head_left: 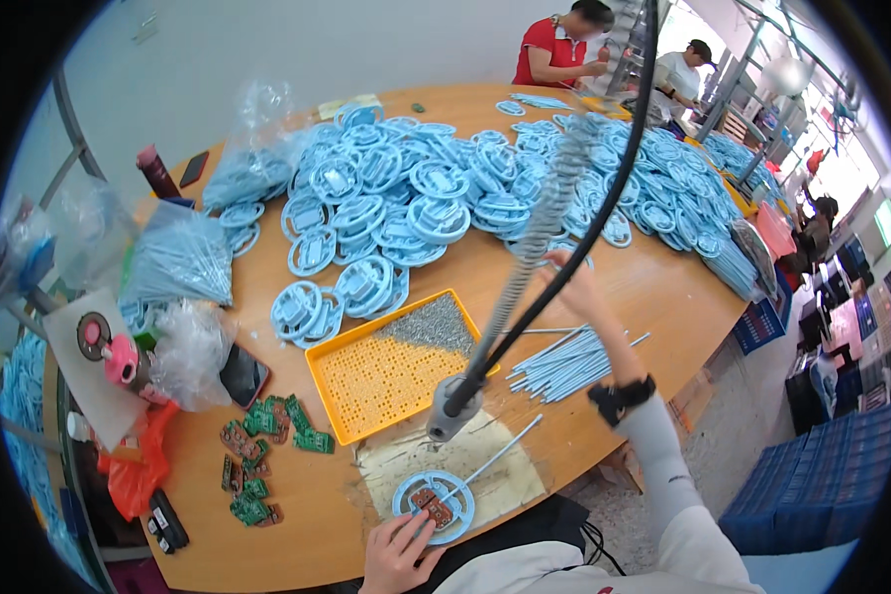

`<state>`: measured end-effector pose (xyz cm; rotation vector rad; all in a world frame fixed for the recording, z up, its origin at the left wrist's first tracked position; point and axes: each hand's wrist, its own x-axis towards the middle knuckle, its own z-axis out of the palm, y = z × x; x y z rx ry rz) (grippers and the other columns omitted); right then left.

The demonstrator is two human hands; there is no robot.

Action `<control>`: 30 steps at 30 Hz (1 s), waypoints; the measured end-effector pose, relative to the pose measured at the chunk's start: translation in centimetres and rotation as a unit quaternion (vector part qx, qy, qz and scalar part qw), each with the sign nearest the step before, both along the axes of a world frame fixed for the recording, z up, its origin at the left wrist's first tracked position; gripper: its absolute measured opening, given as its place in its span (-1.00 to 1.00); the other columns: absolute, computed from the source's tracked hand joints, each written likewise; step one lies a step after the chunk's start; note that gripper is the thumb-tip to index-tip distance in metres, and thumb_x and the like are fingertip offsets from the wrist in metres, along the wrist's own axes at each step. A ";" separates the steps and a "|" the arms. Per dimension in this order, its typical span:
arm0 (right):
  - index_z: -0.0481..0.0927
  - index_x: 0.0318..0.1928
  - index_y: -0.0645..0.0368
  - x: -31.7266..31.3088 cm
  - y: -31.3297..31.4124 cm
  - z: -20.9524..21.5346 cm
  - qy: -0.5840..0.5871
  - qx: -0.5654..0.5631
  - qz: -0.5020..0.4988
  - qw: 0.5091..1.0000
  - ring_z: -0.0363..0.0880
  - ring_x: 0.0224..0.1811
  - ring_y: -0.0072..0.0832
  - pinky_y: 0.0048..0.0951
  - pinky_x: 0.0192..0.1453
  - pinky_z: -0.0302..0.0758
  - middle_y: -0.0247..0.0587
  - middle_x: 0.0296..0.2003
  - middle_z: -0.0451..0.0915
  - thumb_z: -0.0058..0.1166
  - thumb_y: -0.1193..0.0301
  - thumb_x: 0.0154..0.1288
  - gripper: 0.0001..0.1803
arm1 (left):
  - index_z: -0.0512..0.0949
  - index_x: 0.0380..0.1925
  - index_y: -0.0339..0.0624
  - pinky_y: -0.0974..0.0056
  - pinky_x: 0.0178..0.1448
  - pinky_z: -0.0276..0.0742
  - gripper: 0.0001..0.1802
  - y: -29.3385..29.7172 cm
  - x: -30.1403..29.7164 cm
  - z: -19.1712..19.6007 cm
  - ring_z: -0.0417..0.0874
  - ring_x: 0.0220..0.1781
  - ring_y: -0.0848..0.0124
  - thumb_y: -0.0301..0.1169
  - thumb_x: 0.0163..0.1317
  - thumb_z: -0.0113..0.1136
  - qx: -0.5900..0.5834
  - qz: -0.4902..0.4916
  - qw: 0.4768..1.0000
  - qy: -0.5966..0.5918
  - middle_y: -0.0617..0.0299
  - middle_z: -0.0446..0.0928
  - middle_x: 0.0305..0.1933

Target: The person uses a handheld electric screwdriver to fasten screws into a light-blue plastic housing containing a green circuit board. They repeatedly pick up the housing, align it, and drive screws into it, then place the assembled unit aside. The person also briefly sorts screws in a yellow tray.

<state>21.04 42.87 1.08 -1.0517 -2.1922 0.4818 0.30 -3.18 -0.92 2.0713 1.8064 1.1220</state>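
At the front edge of the table, a light-blue plastic ring [400, 492] lies flat on a worn pale sheet [510, 473]. A brown circuit board [434, 505] sits in its middle, and a thin blue stick [505, 445] points from it up to the right. The stretched fingers of my left hand [398, 552] rest on the board and the ring's near side. My right arm reaches far out, putting my right hand [576, 289] beside the near edge of the blue ring pile [441, 218]. A hanging coil spring [544, 213] passes close to its fingertips, whose grip is unclear.
A screwdriver-like tool [453, 408] hangs over the work spot on a black cable. Beyond it stands a yellow tray [342, 433] of grey screws. Loose blue sticks [562, 366] lie right, green circuit boards [257, 500] and a phone [243, 376] left. Co-workers [554, 49] work at the back.
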 end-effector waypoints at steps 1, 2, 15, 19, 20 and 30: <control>0.52 -0.03 0.20 1.9 3.2 -0.4 -0.047 0.056 -0.011 0.997 0.51 0.01 -0.17 -0.25 0.10 0.41 -0.07 -0.09 0.57 0.31 0.29 0.05 -0.53 | 0.57 -0.02 -0.23 0.08 0.11 0.40 -0.53 0.0 0.0 0.1 0.49 0.07 0.10 -0.35 0.01 0.35 -0.001 0.003 1.000 -0.005 0.09 0.52 0.12; 0.48 0.03 0.19 0.7 4.1 -1.6 -0.079 0.072 -0.020 0.994 0.43 0.11 -0.11 -0.18 0.16 0.38 -0.03 -0.02 0.52 0.33 0.24 0.03 -0.44 | 0.57 -0.02 -0.20 0.08 0.12 0.39 -0.52 -1.1 -0.5 0.3 0.48 0.09 0.11 -0.36 0.00 0.35 -0.015 0.021 1.000 0.007 0.11 0.52 0.12; 0.56 -0.03 0.17 1.0 -8.4 7.9 0.004 -0.073 0.117 0.990 0.56 -0.27 -0.15 -0.26 -0.14 0.47 -0.01 -0.30 0.61 -0.01 0.56 0.22 -0.71 | 0.55 -0.01 -0.20 0.09 0.20 0.37 -0.56 -1.9 0.4 0.2 0.47 0.15 0.05 -0.36 0.07 0.33 -0.006 0.120 0.978 -0.172 0.01 0.52 0.10; 0.55 0.05 0.10 -3.4 -20.3 9.5 -0.068 -0.123 0.431 0.891 0.55 -0.27 -0.20 -0.28 -0.10 0.44 -0.09 -0.33 0.58 0.06 0.55 0.15 -0.60 | 0.44 0.10 -0.31 0.24 0.11 0.51 -0.47 2.2 3.6 6.7 0.61 0.04 0.29 -0.61 0.06 0.29 -0.143 0.049 0.762 -0.630 0.02 0.58 -0.02; 0.54 0.06 0.08 -3.4 -22.5 9.0 -0.088 -0.109 0.472 0.870 0.55 -0.23 -0.22 -0.30 -0.04 0.42 -0.13 -0.30 0.57 0.10 0.52 0.13 -0.58 | 0.40 0.12 -0.33 0.27 0.05 0.54 -0.47 2.8 4.3 6.2 0.63 -0.02 0.34 -0.56 0.11 0.27 -0.173 0.020 0.768 -0.616 0.04 0.59 -0.04; 0.40 0.15 0.15 -5.5 -31.6 5.3 0.006 -0.164 0.253 0.954 0.25 0.24 0.00 -0.15 0.27 0.27 0.05 0.18 0.27 0.38 0.32 -0.01 -0.32 | 0.45 -0.01 -0.51 0.38 -0.10 0.59 -0.71 1.5 5.9 4.3 0.63 -0.15 0.44 -0.65 0.26 0.08 -0.044 0.157 0.716 -0.678 0.08 0.57 -0.04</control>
